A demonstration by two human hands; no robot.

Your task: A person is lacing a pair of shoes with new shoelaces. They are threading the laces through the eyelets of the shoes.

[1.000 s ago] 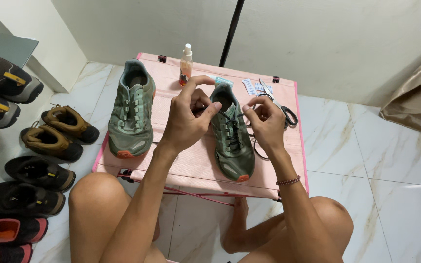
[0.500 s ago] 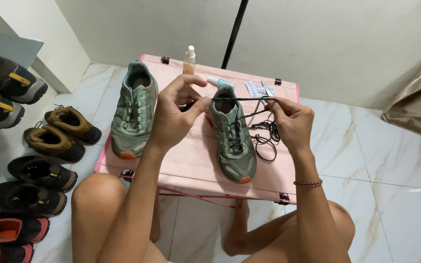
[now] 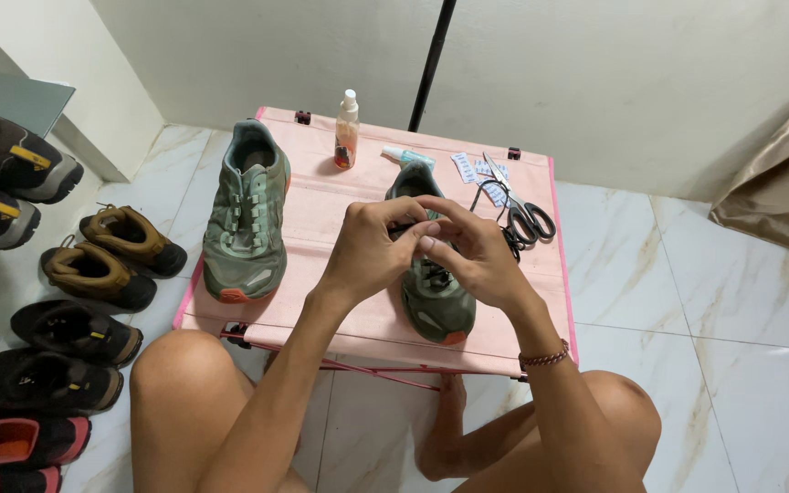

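Both hands back together since prev frame: left hand (image 3: pixel 372 251) & right hand (image 3: pixel 472 256) pinching black lace (image 3: pixel 433 272) over green shoe (image 3: pixel 436 306)

I count two green shoes (image 3: pixel 247 219) on the desk (image 3: pixel 321 196) — one spray bottle (image 3: pixel 346 130), one pair of scissors (image 3: pixel 522 215) — eight shoes (image 3: pixel 93 274) on the floor.

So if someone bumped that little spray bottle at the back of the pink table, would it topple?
Probably: the spray bottle stands upright, tall and narrow, so it looks tippy. Once down, its round body would likely roll. It seems small, so probably light.
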